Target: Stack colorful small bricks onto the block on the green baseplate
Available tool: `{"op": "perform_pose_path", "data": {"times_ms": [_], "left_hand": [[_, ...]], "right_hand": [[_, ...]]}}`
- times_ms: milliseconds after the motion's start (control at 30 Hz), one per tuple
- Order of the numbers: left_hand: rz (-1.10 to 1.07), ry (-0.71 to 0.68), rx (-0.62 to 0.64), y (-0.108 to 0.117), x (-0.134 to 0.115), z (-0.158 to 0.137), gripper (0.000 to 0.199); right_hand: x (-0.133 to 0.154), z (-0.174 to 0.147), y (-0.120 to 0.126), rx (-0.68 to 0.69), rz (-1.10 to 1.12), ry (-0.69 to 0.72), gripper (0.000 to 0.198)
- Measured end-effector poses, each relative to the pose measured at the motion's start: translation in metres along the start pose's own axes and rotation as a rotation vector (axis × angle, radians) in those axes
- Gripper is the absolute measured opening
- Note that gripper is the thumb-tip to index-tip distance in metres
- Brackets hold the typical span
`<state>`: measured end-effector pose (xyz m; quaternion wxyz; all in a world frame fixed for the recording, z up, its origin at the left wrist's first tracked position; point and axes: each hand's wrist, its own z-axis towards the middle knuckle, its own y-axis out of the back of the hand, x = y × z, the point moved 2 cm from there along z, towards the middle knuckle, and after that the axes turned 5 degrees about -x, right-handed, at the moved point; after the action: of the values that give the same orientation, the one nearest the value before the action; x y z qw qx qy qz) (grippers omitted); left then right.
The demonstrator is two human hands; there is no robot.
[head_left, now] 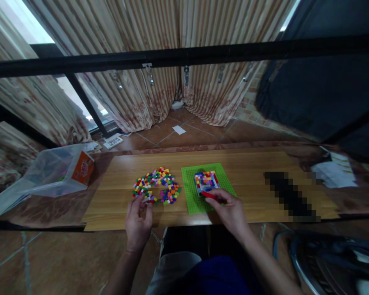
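Observation:
A loose pile of small toy bricks (155, 178) in many colours lies on the wooden board, with a bare gap in its middle. At the pile's near edge, my left hand (138, 223) has its fingers bent and its thumb apart from the index finger; no brick shows clearly between them. A green studded baseplate (189, 200) lies to the right, bearing a square multicoloured brick build (207, 180). My right hand (229, 207) is closed on a slim red stick-like piece (208, 195) with a dark end, held at the build's near edge.
A clear plastic box (55, 172) with an orange label stands left of the wooden board (249, 164). Papers (335, 170) lie at the right, near a pixelated dark patch. A black metal bar (203, 55) crosses beyond the board, before curtains (135, 37).

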<state>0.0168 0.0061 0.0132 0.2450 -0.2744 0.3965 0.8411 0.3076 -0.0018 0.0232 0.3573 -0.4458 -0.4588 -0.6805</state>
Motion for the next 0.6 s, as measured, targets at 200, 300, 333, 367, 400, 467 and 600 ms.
{"op": "perform_pose_path", "data": {"times_ms": [200, 300, 333, 367, 400, 467, 600], "left_hand": [[-0.178, -0.111, 0.174, -0.044, -0.054, -0.016, 0.027], [-0.222, -0.106, 0.302, -0.067, -0.075, -0.014, 0.027], [-0.232, -0.098, 0.332, -0.073, -0.081, -0.011, 0.027], [-0.241, -0.089, 0.351, -0.077, -0.085, -0.008, 0.027], [-0.248, -0.083, 0.369, -0.081, -0.089, -0.006, 0.028], [-0.259, -0.084, 0.386, -0.086, -0.094, -0.001, 0.03], [-0.232, -0.147, 0.395, -0.092, -0.1, 0.001, 0.033]], "right_hand": [[-0.009, 0.01, 0.033, -0.064, -0.017, 0.006, 0.018], [-0.002, 0.022, 0.033, -0.065, -0.053, 0.048, 0.019], [0.0, 0.027, 0.031, -0.059, -0.069, 0.068, 0.019], [0.002, 0.031, 0.03, -0.048, -0.089, 0.091, 0.018], [0.003, 0.035, 0.028, -0.034, -0.111, 0.118, 0.018], [0.004, 0.043, 0.024, -0.01, -0.146, 0.171, 0.017], [-0.001, 0.054, 0.017, 0.032, -0.166, 0.235, 0.016]]}}
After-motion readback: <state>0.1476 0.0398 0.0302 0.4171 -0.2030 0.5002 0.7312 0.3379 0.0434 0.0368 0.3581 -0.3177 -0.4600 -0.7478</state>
